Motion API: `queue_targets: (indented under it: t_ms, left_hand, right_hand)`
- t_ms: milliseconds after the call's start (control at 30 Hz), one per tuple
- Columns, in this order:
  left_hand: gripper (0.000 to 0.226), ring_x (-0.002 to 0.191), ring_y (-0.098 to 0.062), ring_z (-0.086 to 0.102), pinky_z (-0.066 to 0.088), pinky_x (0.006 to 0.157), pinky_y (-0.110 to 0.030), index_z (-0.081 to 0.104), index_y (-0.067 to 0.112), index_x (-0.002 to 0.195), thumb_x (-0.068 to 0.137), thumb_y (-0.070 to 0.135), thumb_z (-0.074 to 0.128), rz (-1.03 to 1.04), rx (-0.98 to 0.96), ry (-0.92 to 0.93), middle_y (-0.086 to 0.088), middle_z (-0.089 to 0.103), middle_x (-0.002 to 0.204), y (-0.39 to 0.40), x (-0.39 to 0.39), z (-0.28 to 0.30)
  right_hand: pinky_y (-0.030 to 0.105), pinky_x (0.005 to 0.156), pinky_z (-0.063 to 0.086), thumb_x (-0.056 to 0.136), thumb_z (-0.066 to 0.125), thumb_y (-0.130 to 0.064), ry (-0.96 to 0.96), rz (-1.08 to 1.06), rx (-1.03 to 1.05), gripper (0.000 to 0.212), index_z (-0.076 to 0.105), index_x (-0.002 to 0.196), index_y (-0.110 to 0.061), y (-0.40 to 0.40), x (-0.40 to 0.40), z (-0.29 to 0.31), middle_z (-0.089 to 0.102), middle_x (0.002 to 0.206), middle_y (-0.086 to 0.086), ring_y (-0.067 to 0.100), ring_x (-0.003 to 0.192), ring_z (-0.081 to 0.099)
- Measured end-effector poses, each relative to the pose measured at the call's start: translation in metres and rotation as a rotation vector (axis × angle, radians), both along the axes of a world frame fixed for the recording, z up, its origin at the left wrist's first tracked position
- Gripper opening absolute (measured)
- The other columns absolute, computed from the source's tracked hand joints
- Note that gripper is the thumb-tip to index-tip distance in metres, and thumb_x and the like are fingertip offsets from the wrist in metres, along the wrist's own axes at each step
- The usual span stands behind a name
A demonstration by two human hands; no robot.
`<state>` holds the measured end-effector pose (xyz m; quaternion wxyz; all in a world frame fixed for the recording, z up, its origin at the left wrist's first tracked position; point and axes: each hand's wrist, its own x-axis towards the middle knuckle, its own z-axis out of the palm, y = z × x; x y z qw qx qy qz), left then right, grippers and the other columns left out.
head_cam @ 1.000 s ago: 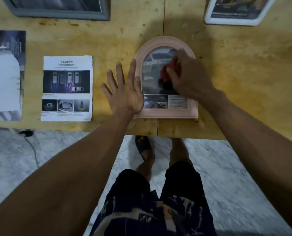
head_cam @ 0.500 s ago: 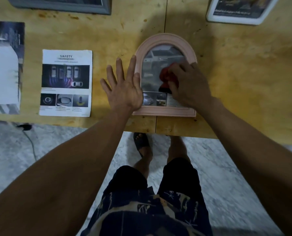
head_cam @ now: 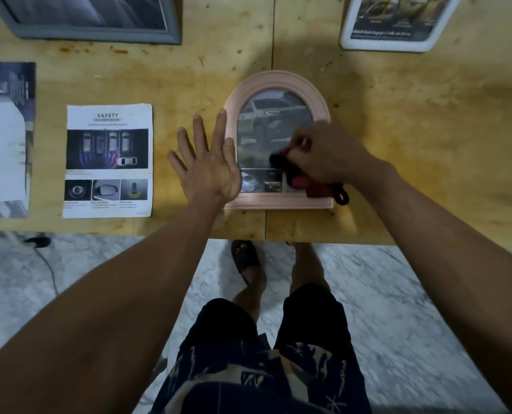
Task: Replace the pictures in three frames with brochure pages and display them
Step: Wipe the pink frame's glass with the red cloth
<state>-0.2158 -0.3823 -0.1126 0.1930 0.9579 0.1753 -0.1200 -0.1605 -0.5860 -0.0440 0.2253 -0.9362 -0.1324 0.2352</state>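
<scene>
Lying flat near the front edge of the desk (head_cam: 413, 121): arched pink frame (head_cam: 278, 82) with a car page behind the glass. Pressing on its left rail with the left hand (head_cam: 207, 165), fingers (head_cam: 199, 130) straight and spread. Gripping a red and black cloth (head_cam: 296, 177) in the right hand (head_cam: 323, 153), fingers curled, on the lower glass. Lying left of the left fingers: safety page (head_cam: 108, 159).
</scene>
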Motion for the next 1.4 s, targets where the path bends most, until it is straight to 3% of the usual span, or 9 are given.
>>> queue_targets:
  t_ms: [133,300,500,633,900,1033,1133,1267,1400]
  left_hand:
    - [0.050,0.153,-0.030,-0.011,-0.007,0.119,-0.061,-0.005,0.054,0.152,0.104,0.052,0.007,-0.005,0.007,0.001,0.006,-0.006,0.168,0.001,0.001,0.000]
    - [0.050,0.153,-0.031,-0.011,-0.007,0.119,-0.061,-0.005,0.052,0.153,0.105,0.051,0.008,-0.016,-0.002,-0.004,0.005,-0.006,0.168,0.002,0.001,0.002]
    - [0.051,0.153,-0.032,-0.007,-0.005,0.119,-0.062,-0.003,0.051,0.154,0.105,0.050,0.009,-0.021,0.016,-0.033,0.005,-0.002,0.168,0.002,0.001,-0.001]
    - [0.051,0.153,-0.033,-0.007,-0.004,0.118,-0.062,-0.005,0.051,0.154,0.105,0.050,0.009,-0.028,0.020,-0.027,0.004,-0.002,0.168,0.002,0.001,0.000]
    - [0.050,0.153,-0.032,-0.010,-0.007,0.118,-0.061,-0.006,0.053,0.153,0.104,0.050,0.007,-0.026,-0.003,-0.006,0.004,-0.006,0.168,0.003,0.000,0.002]
    - [0.050,0.153,-0.031,-0.013,-0.010,0.118,-0.061,-0.008,0.054,0.152,0.104,0.053,0.005,-0.035,-0.030,0.014,0.004,-0.008,0.168,0.004,0.001,0.003]
    - [0.050,0.151,-0.031,-0.019,-0.015,0.117,-0.059,-0.012,0.055,0.150,0.103,0.056,0.004,-0.054,-0.054,0.082,0.004,-0.015,0.167,0.008,0.004,0.002]
    - [0.050,0.150,-0.029,-0.025,-0.016,0.116,-0.061,-0.012,0.057,0.149,0.102,0.058,0.005,-0.063,-0.101,0.154,0.005,-0.022,0.165,0.013,0.011,0.000]
    - [0.051,0.150,-0.029,-0.024,-0.015,0.116,-0.061,-0.011,0.056,0.150,0.102,0.057,0.005,-0.058,-0.085,0.149,0.004,-0.020,0.165,0.013,0.010,0.000]
  right_hand:
    - [0.030,0.071,0.037,0.097,0.045,-0.039,-0.335,-0.309,-0.004,0.034,0.063,0.107,-0.012,0.014,0.036,-0.002,0.062,0.103,0.008,0.024,0.091,0.058]
    - [0.047,0.103,0.038,0.096,0.024,-0.050,-0.249,-0.162,-0.133,0.062,0.051,0.129,-0.005,0.037,0.024,-0.033,0.032,0.146,0.022,0.041,0.126,0.039]
    - [0.045,0.104,0.033,0.099,0.038,-0.030,-0.318,-0.109,-0.116,0.047,0.047,0.138,-0.006,0.074,0.025,-0.037,0.038,0.144,0.021,0.041,0.126,0.039]
    - [0.056,0.100,0.034,0.096,0.050,-0.011,-0.429,0.121,-0.015,0.035,0.057,0.127,0.004,0.083,0.002,-0.027,0.052,0.131,0.027,0.046,0.123,0.043]
    - [0.048,0.092,0.041,0.092,0.024,-0.050,-0.357,0.046,-0.332,0.057,0.046,0.139,-0.025,0.037,-0.024,-0.037,0.040,0.144,0.013,0.041,0.124,0.040]
    - [0.046,0.092,0.039,0.091,0.037,-0.033,-0.345,-0.045,-0.365,0.053,0.041,0.141,-0.014,0.031,-0.032,-0.043,0.041,0.141,0.016,0.042,0.121,0.039]
    - [0.044,0.098,0.030,0.092,0.047,-0.023,-0.247,-0.120,-0.167,0.047,0.046,0.138,-0.010,0.055,-0.043,-0.038,0.043,0.138,0.019,0.040,0.118,0.039]
    - [0.043,0.094,0.036,0.089,0.047,-0.029,-0.193,0.057,-0.086,0.040,0.055,0.128,-0.020,0.089,-0.059,-0.043,0.054,0.132,0.006,0.032,0.113,0.045]
    - [0.044,0.083,0.039,0.089,0.050,-0.029,-0.166,-0.040,-0.120,0.027,0.060,0.113,-0.021,0.078,-0.078,-0.029,0.046,0.124,0.005,0.030,0.112,0.039]
